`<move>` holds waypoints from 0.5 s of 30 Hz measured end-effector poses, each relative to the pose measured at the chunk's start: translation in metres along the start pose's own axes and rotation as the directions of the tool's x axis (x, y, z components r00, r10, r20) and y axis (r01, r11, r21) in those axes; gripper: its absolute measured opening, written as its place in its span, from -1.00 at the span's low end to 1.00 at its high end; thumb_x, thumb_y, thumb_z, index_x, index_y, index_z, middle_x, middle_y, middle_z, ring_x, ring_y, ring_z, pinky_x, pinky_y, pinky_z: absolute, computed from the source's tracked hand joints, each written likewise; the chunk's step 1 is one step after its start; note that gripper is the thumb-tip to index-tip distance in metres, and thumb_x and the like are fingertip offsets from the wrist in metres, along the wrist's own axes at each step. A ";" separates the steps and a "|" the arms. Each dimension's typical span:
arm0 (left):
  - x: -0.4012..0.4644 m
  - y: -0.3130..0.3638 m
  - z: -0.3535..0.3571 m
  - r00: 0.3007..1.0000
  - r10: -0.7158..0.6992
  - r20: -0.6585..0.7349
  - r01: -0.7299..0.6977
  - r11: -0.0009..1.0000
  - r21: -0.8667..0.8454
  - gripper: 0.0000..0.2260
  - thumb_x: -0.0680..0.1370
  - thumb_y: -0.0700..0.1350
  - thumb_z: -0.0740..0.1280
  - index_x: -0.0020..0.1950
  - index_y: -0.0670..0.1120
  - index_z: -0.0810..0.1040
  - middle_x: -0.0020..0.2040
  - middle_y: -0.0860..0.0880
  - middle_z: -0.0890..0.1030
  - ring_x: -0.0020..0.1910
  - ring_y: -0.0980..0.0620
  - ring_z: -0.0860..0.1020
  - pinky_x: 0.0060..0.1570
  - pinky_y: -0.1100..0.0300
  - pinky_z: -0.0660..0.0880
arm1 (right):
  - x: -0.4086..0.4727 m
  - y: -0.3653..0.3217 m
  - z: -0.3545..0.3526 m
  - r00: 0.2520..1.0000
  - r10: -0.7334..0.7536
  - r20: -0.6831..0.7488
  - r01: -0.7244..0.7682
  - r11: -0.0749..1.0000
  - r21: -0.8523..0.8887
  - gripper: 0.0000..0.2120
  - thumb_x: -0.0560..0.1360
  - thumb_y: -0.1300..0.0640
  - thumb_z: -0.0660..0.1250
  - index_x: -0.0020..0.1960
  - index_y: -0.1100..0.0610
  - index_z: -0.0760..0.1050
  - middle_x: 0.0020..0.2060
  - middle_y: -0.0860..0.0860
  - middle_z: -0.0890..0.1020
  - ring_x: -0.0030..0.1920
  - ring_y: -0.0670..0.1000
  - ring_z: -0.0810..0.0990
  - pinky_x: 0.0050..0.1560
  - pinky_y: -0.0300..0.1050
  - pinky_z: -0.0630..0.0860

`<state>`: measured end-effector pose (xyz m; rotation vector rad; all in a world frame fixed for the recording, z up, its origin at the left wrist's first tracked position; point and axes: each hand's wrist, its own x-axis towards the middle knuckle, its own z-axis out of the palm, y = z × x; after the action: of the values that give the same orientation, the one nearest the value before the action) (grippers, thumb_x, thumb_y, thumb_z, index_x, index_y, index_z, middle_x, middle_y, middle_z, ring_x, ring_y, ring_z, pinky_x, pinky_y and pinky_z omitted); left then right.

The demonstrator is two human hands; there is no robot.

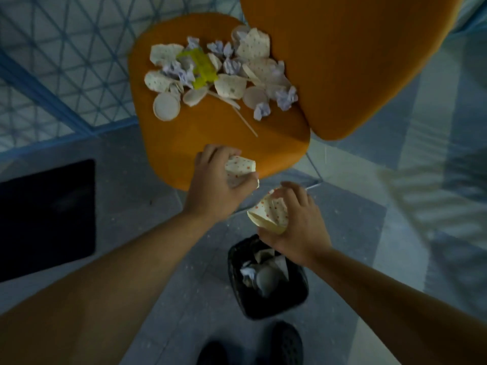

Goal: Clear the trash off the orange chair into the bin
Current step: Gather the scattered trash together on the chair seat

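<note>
Clearing under way: two cups in transit, most trash remaining.
I am holding my right hand [292,222] curled round a crumpled cup [268,214] above the part-filled bin [266,280], my left hand [218,185] gripping another cup [239,167] at the orange chair [210,143] edge; the trash pile [218,72] is lying on the seat beyond.

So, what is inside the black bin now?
Inside the black bin lie a crumpled white paper, a pale rounded cup and other paper scraps. The right hand, gripping a dotted cup, covers the bin's far edge; deeper contents are too dark.
</note>
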<state>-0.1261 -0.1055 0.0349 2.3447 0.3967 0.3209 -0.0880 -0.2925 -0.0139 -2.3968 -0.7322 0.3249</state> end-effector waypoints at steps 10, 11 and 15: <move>-0.109 -0.058 0.075 0.998 -0.006 0.056 0.016 0.983 -0.183 -0.49 0.42 0.09 0.44 0.30 -0.02 0.39 0.22 0.06 0.37 0.22 0.06 0.41 0.07 0.53 0.31 | -0.094 0.100 0.125 0.933 0.203 0.298 -0.160 0.974 -0.162 0.01 0.16 -0.35 0.48 0.47 -0.12 0.10 0.52 -0.09 0.13 0.49 0.07 0.16 0.43 0.08 0.19; -0.119 -0.064 0.085 0.997 -0.012 0.082 0.027 0.982 -0.189 -0.48 0.42 0.06 0.47 0.30 -0.02 0.39 0.22 0.08 0.35 0.22 0.08 0.40 0.08 0.55 0.30 | -0.101 0.106 0.130 0.934 0.211 0.290 -0.174 0.973 -0.149 0.01 0.17 -0.34 0.48 0.47 -0.11 0.10 0.52 -0.08 0.12 0.50 0.05 0.15 0.44 0.07 0.16; -0.145 -0.082 0.123 0.963 -0.077 0.259 0.114 0.985 -0.131 -0.46 0.41 0.07 0.50 0.31 0.01 0.39 0.24 0.09 0.36 0.25 0.10 0.35 0.12 0.42 0.37 | -0.112 0.115 0.131 0.963 0.148 0.224 -0.133 0.988 -0.079 -0.11 0.26 -0.22 0.50 0.47 -0.09 0.16 0.50 -0.08 0.18 0.46 0.02 0.23 0.39 0.07 0.25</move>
<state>-0.2339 -0.1794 -0.1262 2.1806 0.3480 0.0015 -0.1817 -0.3703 -0.1811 -2.5035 -0.6825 0.6562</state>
